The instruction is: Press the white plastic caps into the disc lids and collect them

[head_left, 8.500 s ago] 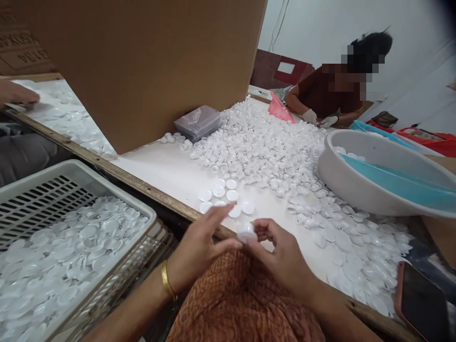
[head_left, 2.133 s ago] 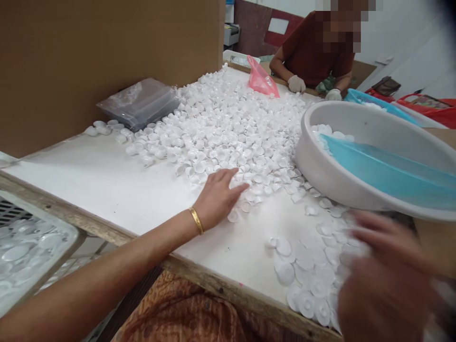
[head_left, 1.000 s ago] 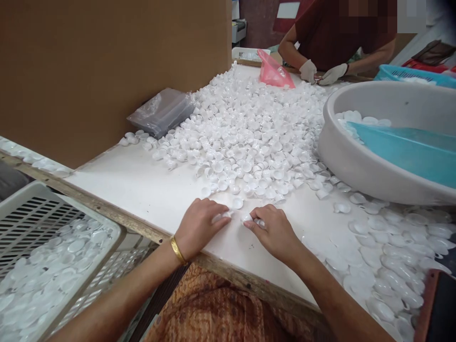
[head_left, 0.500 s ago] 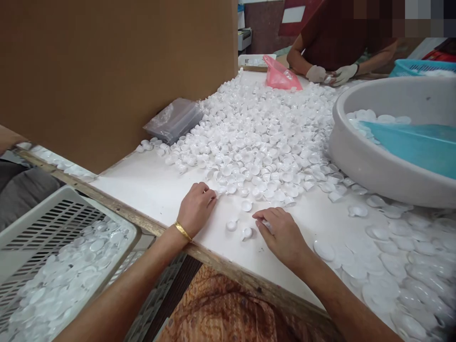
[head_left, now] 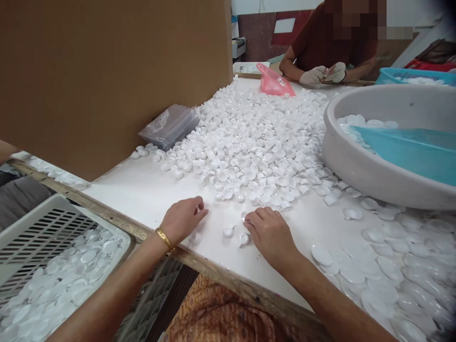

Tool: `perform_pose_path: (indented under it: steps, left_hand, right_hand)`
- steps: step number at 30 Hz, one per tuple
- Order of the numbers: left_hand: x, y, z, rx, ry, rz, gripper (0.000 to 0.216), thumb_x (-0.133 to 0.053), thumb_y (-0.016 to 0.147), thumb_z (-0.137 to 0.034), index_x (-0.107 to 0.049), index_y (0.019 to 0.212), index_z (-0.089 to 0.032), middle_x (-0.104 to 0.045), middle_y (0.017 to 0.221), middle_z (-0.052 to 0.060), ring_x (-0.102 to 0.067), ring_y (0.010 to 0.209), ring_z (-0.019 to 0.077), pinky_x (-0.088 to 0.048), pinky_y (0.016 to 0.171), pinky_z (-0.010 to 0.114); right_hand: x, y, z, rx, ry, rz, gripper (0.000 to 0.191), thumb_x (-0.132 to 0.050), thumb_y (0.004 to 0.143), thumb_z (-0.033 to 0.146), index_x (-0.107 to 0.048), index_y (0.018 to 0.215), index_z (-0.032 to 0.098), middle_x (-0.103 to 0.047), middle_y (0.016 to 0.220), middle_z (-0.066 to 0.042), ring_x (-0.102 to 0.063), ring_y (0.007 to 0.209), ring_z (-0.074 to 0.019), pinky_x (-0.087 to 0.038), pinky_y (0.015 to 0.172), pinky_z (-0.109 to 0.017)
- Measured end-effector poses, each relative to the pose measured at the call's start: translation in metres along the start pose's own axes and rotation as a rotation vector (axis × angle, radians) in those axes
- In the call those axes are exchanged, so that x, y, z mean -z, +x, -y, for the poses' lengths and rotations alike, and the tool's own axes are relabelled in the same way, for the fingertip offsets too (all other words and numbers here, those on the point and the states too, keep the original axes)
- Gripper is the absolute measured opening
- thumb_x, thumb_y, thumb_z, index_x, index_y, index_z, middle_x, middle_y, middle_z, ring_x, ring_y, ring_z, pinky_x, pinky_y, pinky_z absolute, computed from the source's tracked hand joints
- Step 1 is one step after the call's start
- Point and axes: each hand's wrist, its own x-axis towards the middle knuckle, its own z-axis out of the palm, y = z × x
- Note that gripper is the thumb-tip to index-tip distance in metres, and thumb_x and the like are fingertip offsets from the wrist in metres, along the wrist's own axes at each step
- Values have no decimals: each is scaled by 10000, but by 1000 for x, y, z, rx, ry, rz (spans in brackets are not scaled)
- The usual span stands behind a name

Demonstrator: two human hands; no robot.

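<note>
A big heap of small white plastic caps (head_left: 256,142) covers the white table (head_left: 142,190). My left hand (head_left: 182,219), with a gold bangle at the wrist, rests near the table's front edge with its fingers curled in; what they hold is hidden. My right hand (head_left: 271,233) lies a little to the right, fingers bent, fingertips pinched on a small white cap (head_left: 245,216). Two loose caps (head_left: 228,232) sit between the hands, and another (head_left: 195,237) shows beside the left hand. Flat white lids (head_left: 374,256) are spread at the right.
A slotted grey crate (head_left: 42,228) of flat lids stands at the lower left. At the right sits a large white basin (head_left: 356,166) with a blue scoop (head_left: 409,147). A cardboard wall (head_left: 107,71), a plastic bag (head_left: 171,126) and a co-worker's gloved hands (head_left: 322,73) are behind.
Both hands came back from reaching into the piles and met at the front edge. In the last half second the left hand slid back toward me and loose caps were left between the hands.
</note>
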Motion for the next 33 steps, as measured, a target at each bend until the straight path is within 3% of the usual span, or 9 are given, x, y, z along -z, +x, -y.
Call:
perform_pose_path:
  steps: [4, 7, 12, 16, 19, 24, 29, 31, 33]
  left_hand:
    - [-12, 16, -17, -131, -26, -262, 269, -533, 812, -313, -509, 1062, -218, -557, 985, 37, -564, 814, 170, -407, 651, 267]
    - [-16, 20, -23, -171, 72, -245, 175, -517, 823, -244, -534, 993, -206, -550, 963, 43, -560, 843, 186, -413, 656, 278]
    - [-6, -2, -11, -100, 222, -85, 131, -541, 810, -280, -574, 912, -203, -550, 865, 41, -556, 758, 203, -397, 598, 293]
    - [-6, 3, -15, -186, 126, -234, 228, -529, 827, -286, -556, 1040, -209, -537, 964, 54, -547, 841, 195, -419, 671, 293]
    - [-14, 23, -29, -284, 78, -270, 183, -510, 832, -247, -578, 995, -201, -540, 952, 59, -534, 852, 188, -416, 686, 286]
    - [-12, 32, -38, -230, -84, -193, 220, -399, 852, -225, -595, 763, -182, -551, 811, 38, -520, 755, 164, -385, 655, 276]
    - [-3, 22, -27, -71, -400, 295, 285, -413, 800, -298, -482, 552, -176, -391, 492, -43, -394, 491, 103, -285, 490, 238]
    - [-4, 24, -28, -58, -322, 266, 243, -440, 782, -285, -517, 579, -175, -437, 510, -38, -419, 512, 111, -281, 501, 240]
    - [-8, 27, -35, -67, -220, 76, 169, -462, 785, -284, -585, 724, -186, -532, 615, -21, -485, 588, 133, -315, 542, 248]
  right_hand:
    - [3, -5, 2, -97, 225, 80, 145, -452, 897, 225, -552, 798, 188, -599, 764, -24, -520, 734, -163, -353, 651, -261]
    - [3, -9, 2, -197, 249, 180, 246, -365, 929, 270, -517, 751, 195, -568, 679, -8, -502, 636, -148, -311, 564, -240]
    - [4, -9, 0, -267, 181, 252, 281, -329, 934, 272, -487, 714, 197, -550, 605, 7, -470, 541, -129, -245, 509, -234]
    - [7, -6, -2, -316, 130, 258, 297, -338, 926, 260, -465, 665, 196, -557, 583, 0, -469, 520, -129, -225, 491, -235]
    - [7, -6, -5, -339, 142, 242, 274, -369, 914, 248, -481, 669, 200, -577, 595, 3, -490, 530, -129, -222, 490, -233]
    - [9, -10, -9, -354, 213, 197, 147, -421, 891, 246, -541, 813, 215, -611, 625, 17, -522, 547, -132, -242, 494, -229]
    - [16, -10, -11, -365, 251, 157, 162, -402, 889, 253, -555, 842, 225, -622, 665, 21, -534, 567, -132, -270, 508, -227]
    - [19, -10, -12, -350, 263, 121, 177, -399, 886, 259, -557, 816, 220, -611, 658, 19, -521, 555, -127, -285, 513, -227]
    - [21, -9, -15, -331, 266, 57, 192, -400, 882, 271, -559, 790, 214, -593, 641, 16, -505, 542, -122, -299, 517, -225]
